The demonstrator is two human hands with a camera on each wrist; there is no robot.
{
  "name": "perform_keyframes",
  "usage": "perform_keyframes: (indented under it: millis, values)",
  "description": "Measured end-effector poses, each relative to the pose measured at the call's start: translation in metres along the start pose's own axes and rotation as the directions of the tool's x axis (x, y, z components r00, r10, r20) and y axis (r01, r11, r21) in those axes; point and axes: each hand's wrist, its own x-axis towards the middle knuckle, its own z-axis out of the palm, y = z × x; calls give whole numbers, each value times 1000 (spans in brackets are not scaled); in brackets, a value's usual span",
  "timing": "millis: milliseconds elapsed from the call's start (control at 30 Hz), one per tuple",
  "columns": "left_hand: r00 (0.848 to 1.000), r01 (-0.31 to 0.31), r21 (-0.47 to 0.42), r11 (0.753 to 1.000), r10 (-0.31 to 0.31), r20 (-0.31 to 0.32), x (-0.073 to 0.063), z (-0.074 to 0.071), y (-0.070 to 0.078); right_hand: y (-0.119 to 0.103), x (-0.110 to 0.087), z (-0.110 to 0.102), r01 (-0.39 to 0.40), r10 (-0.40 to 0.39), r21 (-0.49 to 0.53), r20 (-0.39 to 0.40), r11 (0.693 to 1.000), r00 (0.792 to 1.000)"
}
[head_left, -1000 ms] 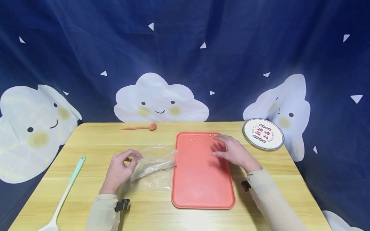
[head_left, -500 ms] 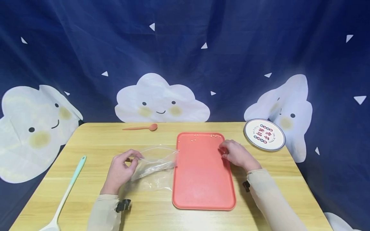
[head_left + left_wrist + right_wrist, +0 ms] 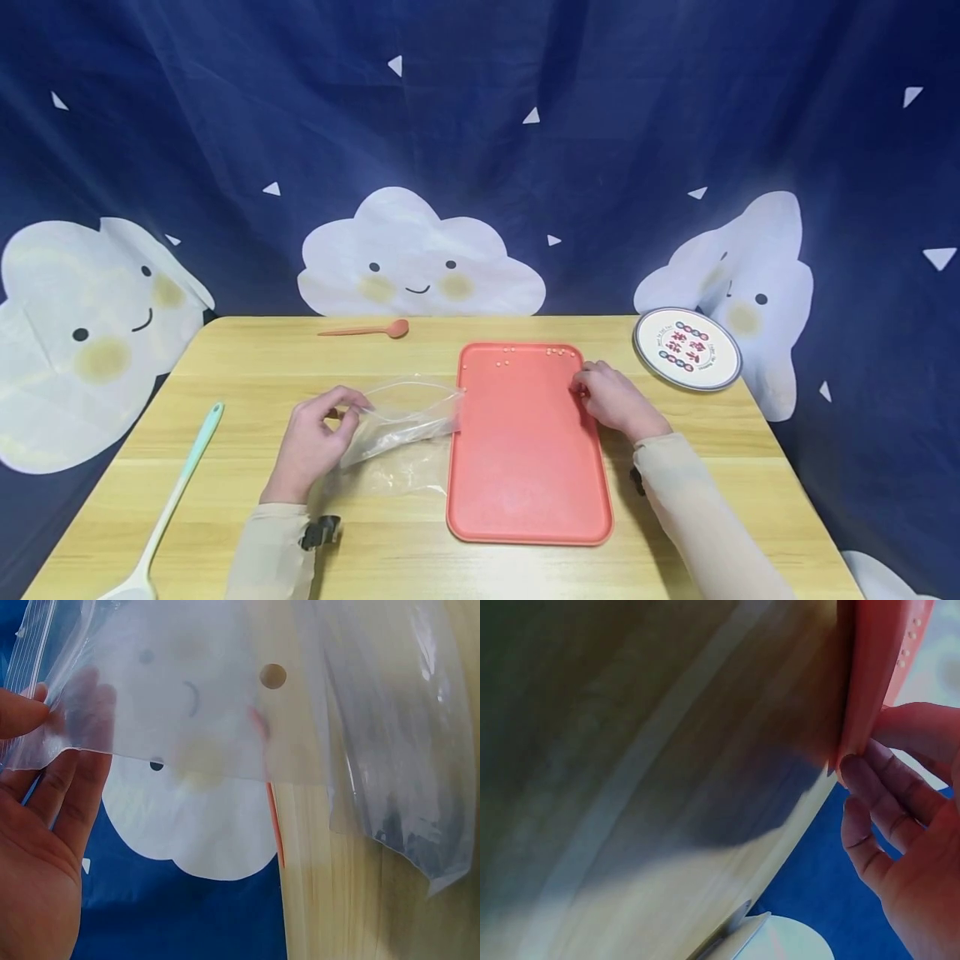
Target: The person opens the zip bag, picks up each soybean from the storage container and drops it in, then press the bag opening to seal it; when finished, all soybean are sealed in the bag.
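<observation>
Tray: the red tray lies flat on the wooden table, long sides running from 6 to 12 o'clock; directions below are from its middle, in the head view.
Pellets: small pale pellets lie towards the tray's 12 o'clock end, several gathered at the 1 o'clock corner.
Spoon: the red spoon lies at 10 o'clock, near the table's far edge, its bowl turned towards 3.
Plate: the white plate sits at 2 o'clock, just beyond the right hand.
Spatula: the green-and-cream handle lies well apart, between 8 and 9 o'clock, its head cut off by the view.
Curtain: the blue cloud-print curtain hangs at 12 o'clock, behind the table.
Bag: the clear zip bag fills the space at 9 o'clock between left hand and tray, mouth parted; its far end overlaps the rim, contact unclear.
Left hand: the left hand pinches the bag's zip edge between thumb and forefinger, other fingers extended behind the film.
Right hand: the right hand grips the rim between 1 and 2 o'clock, thumb inside, fingertips outside and beneath, little finger free.
</observation>
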Motion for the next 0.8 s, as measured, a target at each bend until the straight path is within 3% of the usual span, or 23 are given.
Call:
perform_keyframes:
  millis: [367, 600, 800]
  values:
    - [1000, -1, 2, 1000, 1, -2, 1, -1, 1, 0, 5, 1, -38, 37, 35, 35, 999, 999]
    - [1000, -5, -7, 1000, 5, 2, 2, 0, 1, -3, 5, -6, -102, 90, 238, 63, 966, 994]
    - [1000, -1, 0, 1000, 1, -2, 0, 0, 1, -9, 7, -10, -85, 90, 362, 2, 928, 996]
